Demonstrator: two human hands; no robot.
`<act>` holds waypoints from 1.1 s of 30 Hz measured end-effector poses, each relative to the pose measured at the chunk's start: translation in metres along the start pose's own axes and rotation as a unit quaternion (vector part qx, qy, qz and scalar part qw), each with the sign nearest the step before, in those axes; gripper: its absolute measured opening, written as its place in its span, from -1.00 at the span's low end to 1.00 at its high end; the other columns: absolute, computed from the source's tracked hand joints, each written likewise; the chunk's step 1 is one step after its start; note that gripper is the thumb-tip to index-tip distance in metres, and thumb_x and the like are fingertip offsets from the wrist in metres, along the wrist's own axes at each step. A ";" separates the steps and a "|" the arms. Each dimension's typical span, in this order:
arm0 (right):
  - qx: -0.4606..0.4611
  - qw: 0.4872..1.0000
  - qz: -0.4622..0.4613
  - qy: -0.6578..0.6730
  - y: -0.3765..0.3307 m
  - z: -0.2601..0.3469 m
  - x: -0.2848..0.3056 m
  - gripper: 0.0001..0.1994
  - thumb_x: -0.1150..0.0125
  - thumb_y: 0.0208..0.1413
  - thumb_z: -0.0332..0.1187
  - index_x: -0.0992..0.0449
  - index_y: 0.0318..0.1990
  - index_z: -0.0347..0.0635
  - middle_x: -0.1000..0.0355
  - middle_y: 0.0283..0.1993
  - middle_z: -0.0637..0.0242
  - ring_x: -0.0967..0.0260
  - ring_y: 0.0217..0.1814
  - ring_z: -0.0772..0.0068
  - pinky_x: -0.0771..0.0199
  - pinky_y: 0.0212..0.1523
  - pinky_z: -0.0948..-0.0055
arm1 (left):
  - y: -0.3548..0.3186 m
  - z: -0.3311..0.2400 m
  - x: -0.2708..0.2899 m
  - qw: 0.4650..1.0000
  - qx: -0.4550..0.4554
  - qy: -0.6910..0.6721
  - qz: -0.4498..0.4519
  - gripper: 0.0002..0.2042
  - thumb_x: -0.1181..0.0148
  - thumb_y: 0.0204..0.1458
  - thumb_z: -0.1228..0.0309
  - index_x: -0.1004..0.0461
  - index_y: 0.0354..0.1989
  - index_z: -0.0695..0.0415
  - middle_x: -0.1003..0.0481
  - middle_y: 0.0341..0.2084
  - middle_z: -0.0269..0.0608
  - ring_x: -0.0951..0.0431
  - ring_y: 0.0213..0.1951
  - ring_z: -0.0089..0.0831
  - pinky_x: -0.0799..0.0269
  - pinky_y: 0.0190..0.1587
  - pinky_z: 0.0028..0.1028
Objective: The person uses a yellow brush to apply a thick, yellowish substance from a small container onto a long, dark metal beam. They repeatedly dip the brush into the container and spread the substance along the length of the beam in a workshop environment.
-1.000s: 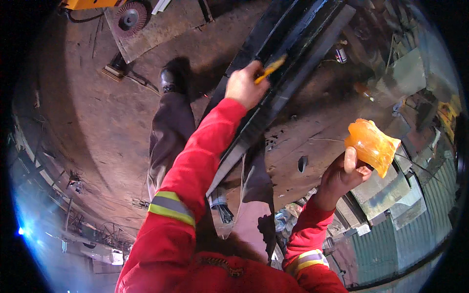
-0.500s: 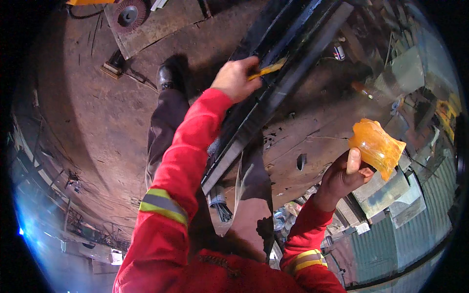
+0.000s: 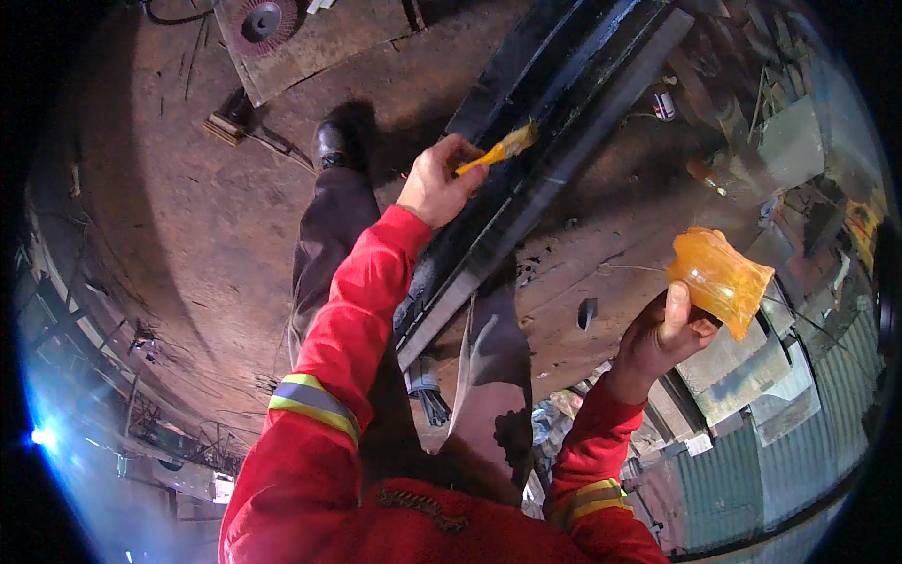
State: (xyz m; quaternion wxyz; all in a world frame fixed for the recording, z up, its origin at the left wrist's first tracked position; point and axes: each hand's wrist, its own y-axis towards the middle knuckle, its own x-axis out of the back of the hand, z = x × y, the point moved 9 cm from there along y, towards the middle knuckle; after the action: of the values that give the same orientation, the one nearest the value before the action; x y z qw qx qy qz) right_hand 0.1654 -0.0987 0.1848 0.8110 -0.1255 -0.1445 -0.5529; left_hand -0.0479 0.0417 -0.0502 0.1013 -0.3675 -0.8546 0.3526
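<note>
While gripping a yellow brush [image 3: 498, 150] in the left hand [image 3: 437, 183], just above the middle of the frame, also grasps some orange plastic [image 3: 723, 279] in the right hand [image 3: 662, 340], right of the middle, with the thumb up its near side. Points the bristles up and right over a dark beam [image 3: 573, 113]; cannot tell if touching it.

Looks light to lift, with a stiff handle and a soft, messy tip. Hold by the handle, away from the bristles. For the orange plastic, expect thin, shiny, maybe slippery sides; cup gently round the low end and do not squash. Cannot see inside.

Mind the beam's long hard edges, running from the top of the frame down to the legs [image 3: 329, 240], and the shoe [image 3: 336, 146] at upper left. Find room to move over the brown floor [image 3: 592, 235], between beam and orange plastic. Farther out, notice a can [image 3: 663, 104] at upper right and a round disc [image 3: 263, 25] at upper left.
</note>
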 end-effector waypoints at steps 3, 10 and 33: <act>0.008 1.000 0.000 -0.005 0.001 0.003 0.000 -0.51 -0.16 -0.05 -0.54 -0.28 0.10 -0.32 -0.33 0.08 0.16 -0.33 0.08 0.33 -0.26 0.16 0.37 | -0.002 0.015 -0.012 0.986 0.098 -0.131 -0.028 -0.82 -0.17 0.14 0.37 -0.48 -0.21 0.24 -0.42 -0.59 -0.36 -0.37 -0.59 -0.65 -0.28 -0.57 -0.59; 0.002 1.000 -0.006 -0.017 0.000 0.001 0.004 -0.53 -0.18 -0.04 -0.52 -0.30 0.09 -0.32 -0.37 0.03 0.16 -0.36 0.02 0.32 -0.29 0.12 0.35 | 0.000 0.037 -0.039 0.985 -0.020 0.008 -0.173 -0.77 -0.12 0.16 0.32 -0.44 -0.24 0.29 -0.47 -0.57 -0.13 -0.45 -0.55 -0.33 -0.38 -0.46 -0.29; 0.015 1.000 -0.001 0.004 0.004 0.007 0.015 -0.52 -0.20 -0.03 -0.49 -0.28 0.10 -0.35 -0.34 0.06 0.17 -0.33 0.06 0.32 -0.27 0.17 0.34 | 0.004 -0.041 -0.032 0.976 -0.094 0.133 -0.143 -0.81 -0.22 -0.01 0.49 -0.43 -0.25 0.29 -0.56 -0.40 0.10 -0.62 -0.29 -0.17 -0.46 -0.21 -0.33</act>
State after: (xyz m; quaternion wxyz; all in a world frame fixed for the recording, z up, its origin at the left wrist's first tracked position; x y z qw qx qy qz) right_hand 0.1736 -0.1074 0.1963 0.8129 -0.1112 -0.1500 -0.5517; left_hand -0.0053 0.0428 -0.0206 0.2280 -0.2932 -0.9065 0.2008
